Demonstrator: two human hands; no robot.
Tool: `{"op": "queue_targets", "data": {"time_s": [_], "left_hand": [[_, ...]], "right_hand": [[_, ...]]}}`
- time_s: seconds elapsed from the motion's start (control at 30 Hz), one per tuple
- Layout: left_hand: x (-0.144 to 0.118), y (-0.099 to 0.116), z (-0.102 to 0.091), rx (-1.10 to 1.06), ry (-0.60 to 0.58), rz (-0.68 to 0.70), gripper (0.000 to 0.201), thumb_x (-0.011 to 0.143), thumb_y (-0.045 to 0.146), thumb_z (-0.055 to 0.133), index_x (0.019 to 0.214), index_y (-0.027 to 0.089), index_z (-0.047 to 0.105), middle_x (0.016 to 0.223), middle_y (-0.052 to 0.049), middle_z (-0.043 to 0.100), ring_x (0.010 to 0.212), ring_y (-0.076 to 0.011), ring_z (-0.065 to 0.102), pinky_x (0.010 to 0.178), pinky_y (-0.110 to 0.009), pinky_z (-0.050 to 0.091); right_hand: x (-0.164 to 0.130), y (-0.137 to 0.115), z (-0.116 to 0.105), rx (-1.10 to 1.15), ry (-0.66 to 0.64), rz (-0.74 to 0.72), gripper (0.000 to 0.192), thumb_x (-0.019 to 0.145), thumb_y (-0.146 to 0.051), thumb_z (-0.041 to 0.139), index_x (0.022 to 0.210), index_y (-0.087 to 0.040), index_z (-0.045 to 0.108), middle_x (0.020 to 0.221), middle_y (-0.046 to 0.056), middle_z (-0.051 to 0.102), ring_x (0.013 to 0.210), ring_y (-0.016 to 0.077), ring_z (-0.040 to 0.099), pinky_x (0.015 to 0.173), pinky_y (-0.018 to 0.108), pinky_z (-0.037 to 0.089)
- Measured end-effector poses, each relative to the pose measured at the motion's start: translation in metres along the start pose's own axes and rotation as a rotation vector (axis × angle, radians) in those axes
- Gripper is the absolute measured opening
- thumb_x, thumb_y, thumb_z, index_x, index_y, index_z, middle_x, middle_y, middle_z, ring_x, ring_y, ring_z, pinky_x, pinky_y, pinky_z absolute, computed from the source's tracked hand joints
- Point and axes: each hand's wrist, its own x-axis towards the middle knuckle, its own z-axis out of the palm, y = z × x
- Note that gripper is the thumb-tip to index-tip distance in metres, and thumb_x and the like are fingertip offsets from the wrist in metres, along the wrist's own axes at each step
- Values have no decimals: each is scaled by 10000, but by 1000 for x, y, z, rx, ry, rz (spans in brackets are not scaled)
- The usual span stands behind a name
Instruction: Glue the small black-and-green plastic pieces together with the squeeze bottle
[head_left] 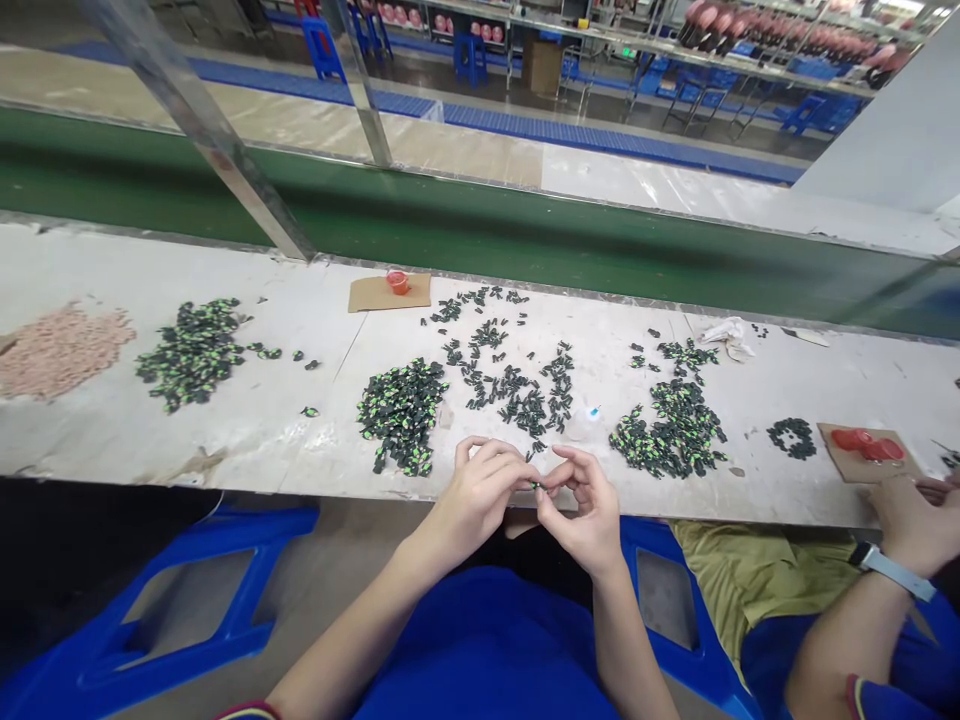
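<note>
My left hand (480, 490) and my right hand (585, 505) meet at the near edge of the white worktable (255, 420). Together their fingertips pinch one small black-and-green part (536, 486). Just beyond my left hand lies a dense pile of black-and-green parts (401, 412). A looser spread of dark parts (517, 390) lies straight ahead. Another black-and-green pile (675, 430) sits beyond my right hand.
A further black-and-green pile (191, 350) and a pinkish pile (60, 345) lie at left. A red cup (397, 282) stands on cardboard at the back. A co-worker's hand (919, 520) with a wristwatch rests at right near red lids (866, 443). A green conveyor belt (525, 235) runs behind.
</note>
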Motion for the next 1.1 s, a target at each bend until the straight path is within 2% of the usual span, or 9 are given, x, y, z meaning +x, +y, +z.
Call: {"op": "queue_targets", "data": {"time_s": [0.13, 0.33, 0.57, 0.63, 0.73, 0.8, 0.87, 0.97, 1.1], "left_hand": [[-1, -1, -2, 52, -17, 21, 230, 938, 99, 396, 914, 220, 590, 808, 12, 695, 867, -150, 591, 935, -369, 233], [-4, -3, -1, 75, -3, 74, 244, 917, 70, 403, 920, 216, 598, 782, 6, 685, 848, -153, 583, 935, -362, 243], [-3, 5, 12, -51, -285, -66, 221, 922, 118, 429, 1028, 230, 588, 937, -23, 695, 950, -163, 592, 1013, -417, 257], [-2, 2, 14, -43, -324, -113, 248, 922, 129, 428, 1112, 229, 552, 1023, -44, 685, 1010, -177, 583, 1035, -447, 250], [-1, -13, 8, 66, -214, -205, 261, 921, 162, 432, 1150, 229, 538, 1076, -62, 677, 1050, -208, 572, 1055, -498, 215], [-2, -30, -3, 175, -88, -270, 217, 921, 190, 432, 1066, 240, 585, 1040, -53, 691, 1037, -226, 576, 1050, -522, 199], [-3, -48, -16, 281, 45, -338, 174, 917, 223, 446, 925, 238, 619, 1000, -45, 701, 1027, -247, 574, 1031, -538, 203], [0, -71, -34, 402, 219, -423, 161, 891, 211, 475, 832, 226, 624, 953, -60, 703, 995, -275, 571, 984, -561, 216], [11, -88, -40, 471, 225, -418, 170, 848, 161, 489, 831, 228, 645, 902, -79, 709, 963, -301, 559, 925, -581, 232]], "right_hand": [[0, -2, 2, 58, -26, 80, 407, 706, -137, 645, 1082, -231, 520, 657, -50, 606, 560, 97, 577, 569, 216, 536], [-4, 8, 7, 119, 14, 154, 338, 677, -153, 644, 985, -235, 533, 611, -65, 576, 514, 91, 556, 538, 213, 518], [-11, 15, -23, -56, -178, 215, 233, 701, -172, 617, 931, -203, 635, 653, -19, 622, 566, 121, 602, 567, 242, 529], [-10, 20, -37, -155, -171, 223, 224, 716, -196, 612, 936, -192, 656, 675, 0, 645, 580, 135, 613, 583, 261, 533], [-5, 29, -59, -348, 88, 195, 212, 750, -284, 609, 923, -176, 668, 741, 41, 674, 613, 162, 618, 628, 311, 536], [1, 35, -72, -502, 313, 151, 200, 776, -331, 593, 874, -175, 673, 806, 72, 686, 692, 197, 630, 705, 370, 528], [8, 38, -79, -642, 460, 54, 178, 788, -345, 589, 784, -188, 673, 837, 90, 694, 858, 253, 619, 826, 443, 488], [17, 40, -78, -745, 518, -99, 179, 807, -352, 599, 732, -204, 668, 863, 103, 700, 1067, 302, 526, 932, 512, 407], [22, 45, -60, -725, 401, -145, 283, 787, -423, 653, 962, -201, 671, 1003, 118, 676, 1130, 312, 460, 951, 540, 385]]}}
